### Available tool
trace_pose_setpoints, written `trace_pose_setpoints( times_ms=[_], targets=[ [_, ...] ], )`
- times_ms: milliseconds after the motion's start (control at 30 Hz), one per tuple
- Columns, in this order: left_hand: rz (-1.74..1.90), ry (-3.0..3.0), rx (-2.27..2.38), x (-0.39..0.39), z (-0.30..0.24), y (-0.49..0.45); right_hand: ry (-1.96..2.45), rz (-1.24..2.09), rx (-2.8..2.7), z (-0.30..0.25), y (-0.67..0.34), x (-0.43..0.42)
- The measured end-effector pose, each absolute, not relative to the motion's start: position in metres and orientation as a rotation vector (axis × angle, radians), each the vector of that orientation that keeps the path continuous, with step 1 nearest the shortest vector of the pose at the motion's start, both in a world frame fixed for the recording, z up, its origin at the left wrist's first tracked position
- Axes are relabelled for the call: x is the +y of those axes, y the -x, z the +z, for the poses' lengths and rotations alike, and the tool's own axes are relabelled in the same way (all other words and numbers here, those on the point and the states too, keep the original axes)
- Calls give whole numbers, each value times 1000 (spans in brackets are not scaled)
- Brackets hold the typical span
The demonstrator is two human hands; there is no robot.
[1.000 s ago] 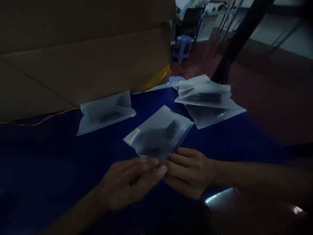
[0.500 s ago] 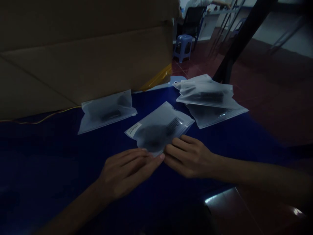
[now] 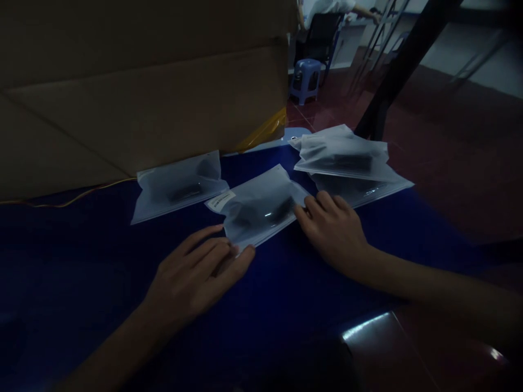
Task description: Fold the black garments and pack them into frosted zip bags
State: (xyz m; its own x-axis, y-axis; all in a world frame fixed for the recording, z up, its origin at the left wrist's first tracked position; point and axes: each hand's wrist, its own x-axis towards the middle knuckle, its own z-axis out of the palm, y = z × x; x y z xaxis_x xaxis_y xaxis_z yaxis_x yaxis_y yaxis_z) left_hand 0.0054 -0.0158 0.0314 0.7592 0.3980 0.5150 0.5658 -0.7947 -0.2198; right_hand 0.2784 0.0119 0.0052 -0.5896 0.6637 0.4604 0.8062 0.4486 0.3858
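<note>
Middle bag: a flat, cloudy-white plastic bag (image 3: 261, 190) lies on the shiny dark blue table top (image 3: 278, 310), between the two hands and the cardboard. Something dark shows inside, and a white sticker (image 3: 222, 201) sits on its left corner.
Left hand: the left hand (image 3: 196, 272) is at the bag's near left corner. Its thumb and fingers are a little apart; it is dark there, so I cannot tell if they pinch the plastic.
Right hand: the right hand (image 3: 333, 228) has its fingers curled in, holding the bag's right end.
Other bags: one more cloudy bag (image 3: 175, 188) lies just beside it on the left, by the big brown cardboard box (image 3: 163, 103). A pile of cloudy bags (image 3: 343, 155) is on the right.
Box edge: shiny yellow tape (image 3: 265, 130) is at its bottom corner, and a thin yellow wire (image 3: 81, 194) runs along the left.
Far back: a blue plastic stool (image 3: 305, 76) stands near a person in a white top (image 3: 329, 6) on a black chair (image 3: 324, 35).
</note>
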Motion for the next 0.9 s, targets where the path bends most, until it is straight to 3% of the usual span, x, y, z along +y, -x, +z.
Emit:
trace_pose_setpoints(
  times_ms=[200,433,700,900],
  targets=[
    [-475,2532,-832,-18,35,-6,1424,-808,-2468,5,-287,19],
    [-353,2484,-945,-20,26,-2,1310,-641,-2509,6,-288,24],
    [-268,2401,-1136,-10,18,6,1205,68,-2460,0,-289,29],
    [-312,2361,-1135,-16,22,-3,1017,293,-2449,1,-278,10]
  ],
)
